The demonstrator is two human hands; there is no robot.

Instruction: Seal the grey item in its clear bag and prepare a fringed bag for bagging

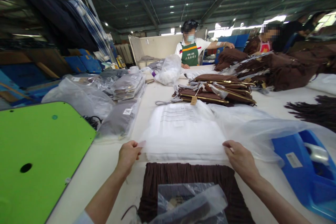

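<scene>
Both hands grip the near corners of a translucent plastic bag (183, 126) with printed lines, on top of a stack of similar white bags. My left hand (129, 155) pinches the left corner between thumb and fingers. At the right corner, my right hand (239, 157) pinches the same bag. Closer to me lies a dark brown gathered fabric bag (189, 169) with fringe-like folds. A small clear plastic packet (189, 199) rests on it, its contents hard to make out. Beyond the stack is a pile of brown pouches (215, 89) with gold zips and a hanging tag.
A green board (39, 157) stands at the left, beside packed grey items (118, 119) in clear plastic. On the right are a blue bin (301, 168) and brown fringe (315, 110). Across the table a co-worker in a green apron (190, 55) reaches toward heaped brown bags (291, 66).
</scene>
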